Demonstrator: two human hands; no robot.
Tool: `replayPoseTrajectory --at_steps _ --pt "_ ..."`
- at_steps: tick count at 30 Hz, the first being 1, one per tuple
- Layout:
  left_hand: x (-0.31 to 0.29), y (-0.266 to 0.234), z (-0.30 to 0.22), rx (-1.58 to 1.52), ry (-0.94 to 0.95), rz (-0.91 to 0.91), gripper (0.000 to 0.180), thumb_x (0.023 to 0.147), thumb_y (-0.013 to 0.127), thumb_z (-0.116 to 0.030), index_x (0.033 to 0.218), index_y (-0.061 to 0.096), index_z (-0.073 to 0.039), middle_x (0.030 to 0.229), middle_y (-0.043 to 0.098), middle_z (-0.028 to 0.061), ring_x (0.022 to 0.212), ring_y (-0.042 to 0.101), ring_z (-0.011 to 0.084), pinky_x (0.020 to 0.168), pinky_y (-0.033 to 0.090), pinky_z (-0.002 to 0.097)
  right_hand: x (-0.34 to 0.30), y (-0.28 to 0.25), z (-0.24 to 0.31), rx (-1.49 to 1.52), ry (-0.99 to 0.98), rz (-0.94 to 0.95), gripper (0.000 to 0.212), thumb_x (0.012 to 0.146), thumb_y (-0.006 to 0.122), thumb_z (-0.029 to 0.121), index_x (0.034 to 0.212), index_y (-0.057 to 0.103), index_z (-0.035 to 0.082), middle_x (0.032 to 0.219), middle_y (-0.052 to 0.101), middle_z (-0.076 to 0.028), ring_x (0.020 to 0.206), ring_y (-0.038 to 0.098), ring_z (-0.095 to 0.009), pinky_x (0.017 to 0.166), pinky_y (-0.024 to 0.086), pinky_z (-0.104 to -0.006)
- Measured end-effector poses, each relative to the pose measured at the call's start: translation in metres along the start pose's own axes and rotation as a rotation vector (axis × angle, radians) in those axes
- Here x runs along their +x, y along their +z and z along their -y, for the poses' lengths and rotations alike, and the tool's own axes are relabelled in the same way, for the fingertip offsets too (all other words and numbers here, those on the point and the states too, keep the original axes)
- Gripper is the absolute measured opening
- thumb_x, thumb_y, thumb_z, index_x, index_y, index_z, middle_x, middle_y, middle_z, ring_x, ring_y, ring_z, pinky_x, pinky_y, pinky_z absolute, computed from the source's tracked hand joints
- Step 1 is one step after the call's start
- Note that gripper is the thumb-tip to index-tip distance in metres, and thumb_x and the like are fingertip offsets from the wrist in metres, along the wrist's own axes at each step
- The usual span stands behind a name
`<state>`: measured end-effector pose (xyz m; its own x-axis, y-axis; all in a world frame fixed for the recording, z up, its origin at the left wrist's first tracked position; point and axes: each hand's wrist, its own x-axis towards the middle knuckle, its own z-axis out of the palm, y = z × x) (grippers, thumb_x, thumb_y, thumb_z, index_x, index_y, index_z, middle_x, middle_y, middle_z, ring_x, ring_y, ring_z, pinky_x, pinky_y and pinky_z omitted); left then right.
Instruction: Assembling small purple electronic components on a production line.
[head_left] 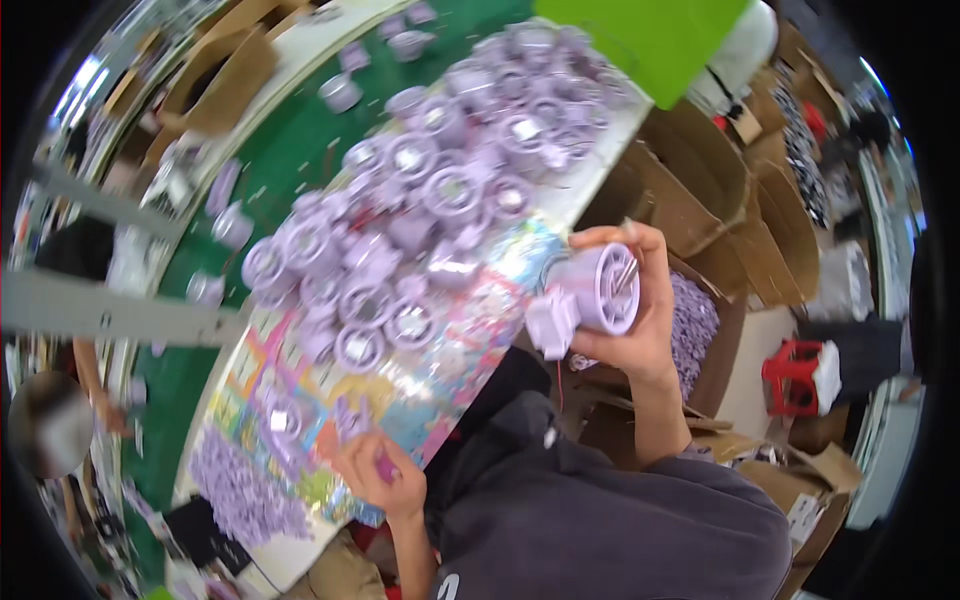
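My right hand (650, 310) is raised beyond the table's right edge, its fingers wrapped round a lilac plastic housing (585, 285). This housing has a round spoked ring at one end, a blocky stub at the other and thin metal pieces inside the ring. A thin red wire hangs below it. Low over the table's near end, my left hand (385, 478) has its fingers bent together at a small lilac plastic part (350, 418). Something magenta (387, 466) shows against that hand. Close by lies a lilac part with a white square (284, 421).
A big heap of lilac housings (410, 160) covers the middle and far table. Small lilac pieces (245, 490) are piled at the near left. Beyond runs a green conveyor belt (290, 150). Cardboard boxes (690, 190) and a red stool (800, 378) stand at right. A person works across the belt.
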<state>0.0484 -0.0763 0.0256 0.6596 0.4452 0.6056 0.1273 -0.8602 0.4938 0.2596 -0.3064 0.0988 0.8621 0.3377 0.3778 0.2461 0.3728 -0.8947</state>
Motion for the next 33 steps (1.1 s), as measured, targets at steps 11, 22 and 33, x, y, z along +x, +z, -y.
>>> replayPoseTrajectory --at_steps 11,22,33 --pt "0.011 0.084 -0.012 0.116 0.127 0.36 0.016 0.087 0.064 -0.007 0.101 0.063 0.0 0.096 0.056 0.0164 0.09 0.054 0.036 0.078 0.042 0.0457 0.059 -0.264 -0.032 -0.307 -0.262 -1.009 0.053 0.086 0.08 0.013 0.124 0.045 0.0 0.117 0.062 -0.009 0.092 0.063 -0.013 0.079 0.053 -0.0277" --pt "0.001 0.092 -0.01 0.405 0.005 0.434 0.049 0.092 0.066 -0.027 0.113 0.054 0.016 0.114 0.054 0.0363 0.104 0.053 0.0504 0.093 0.042 0.0575 0.243 -0.487 -0.109 -0.601 0.068 -1.161 0.071 0.079 0.087 0.036 0.125 0.049 -0.005 0.107 0.064 -0.014 0.08 0.065 -0.017 0.061 0.055 -0.0284" --pt "-0.007 0.098 -0.004 0.522 0.088 0.4 0.044 0.09 0.059 -0.026 0.121 0.055 0.004 0.109 0.054 0.0331 0.09 0.052 0.0496 0.077 0.041 0.0618 0.253 -0.538 -0.173 -0.553 -0.072 -0.755 0.047 0.097 0.067 0.031 0.125 0.057 -0.004 0.11 0.068 -0.008 0.094 0.066 -0.019 0.08 0.055 -0.0339"
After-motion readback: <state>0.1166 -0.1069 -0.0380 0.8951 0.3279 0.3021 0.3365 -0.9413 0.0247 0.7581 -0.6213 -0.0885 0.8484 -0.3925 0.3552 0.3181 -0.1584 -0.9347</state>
